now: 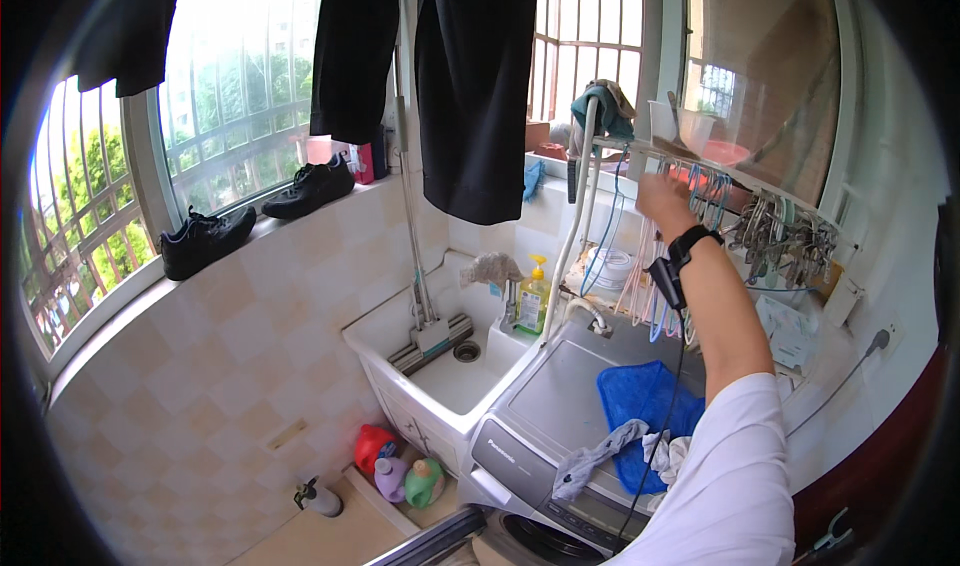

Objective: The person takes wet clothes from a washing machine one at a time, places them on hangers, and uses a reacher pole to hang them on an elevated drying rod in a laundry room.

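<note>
My right hand [661, 195], with a black strap and small device on its wrist, reaches up to the rail where plastic clothes hangers [709, 191] hang. Its fingers are blurred, and I cannot tell whether they hold a hanger. Below, a blue cloth [637, 393] lies on the grey Panasonic washing machine [555, 386], with a grey sock [596, 457] and a crumpled white cloth [667, 453] on and beside it. A bunch of metal clips [784, 228] hangs right of the hangers. My left hand is out of view.
Left of the machine stands a white sink [450, 386] holding a flat mop [431, 337], with a soap bottle [533, 300] at its corner. Black trousers [480, 101] hang overhead. Black shoes [206, 240] sit on the windowsill. Detergent bottles [390, 478] stand on the floor.
</note>
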A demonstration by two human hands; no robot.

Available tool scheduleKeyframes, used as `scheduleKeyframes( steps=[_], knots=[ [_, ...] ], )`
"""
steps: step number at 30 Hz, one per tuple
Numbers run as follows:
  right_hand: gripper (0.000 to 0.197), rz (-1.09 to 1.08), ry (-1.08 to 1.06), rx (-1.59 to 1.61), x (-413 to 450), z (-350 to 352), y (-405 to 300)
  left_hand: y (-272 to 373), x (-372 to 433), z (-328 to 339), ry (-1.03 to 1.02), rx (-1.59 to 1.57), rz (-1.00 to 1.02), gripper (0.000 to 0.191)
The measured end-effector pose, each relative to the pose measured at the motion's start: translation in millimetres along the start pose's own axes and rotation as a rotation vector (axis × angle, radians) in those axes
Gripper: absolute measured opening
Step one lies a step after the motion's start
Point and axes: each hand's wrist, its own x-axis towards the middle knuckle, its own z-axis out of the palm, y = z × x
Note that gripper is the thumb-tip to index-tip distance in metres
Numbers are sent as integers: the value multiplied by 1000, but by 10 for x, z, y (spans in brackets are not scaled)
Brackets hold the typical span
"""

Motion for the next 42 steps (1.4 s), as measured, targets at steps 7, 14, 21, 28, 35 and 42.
scheduleKeyframes(
  steps=[7,14,21,28,35,42],
  knots=[
    [21,-43,-35,-188,-218,187,-82,-83,-25,-67,-33,-37,35,23],
    [20,-65,-33,-312,-275,89,-226,-176,-113,-156,-14,-63,-13,22],
    [20,-187,135,-279,-256,-74,-262,-152,-230,-212,3,-75,-11,21],
    [31,138,140,364,-464,-260,-314,-215,-295,-290,14,-38,-10,21],
    [36,170,204,542,-1008,-333,-276,-218,-297,-365,-46,-22,41,23],
    [33,192,165,632,-1771,-418,-52,-374,-323,-649,-125,-31,125,23]
  ],
)
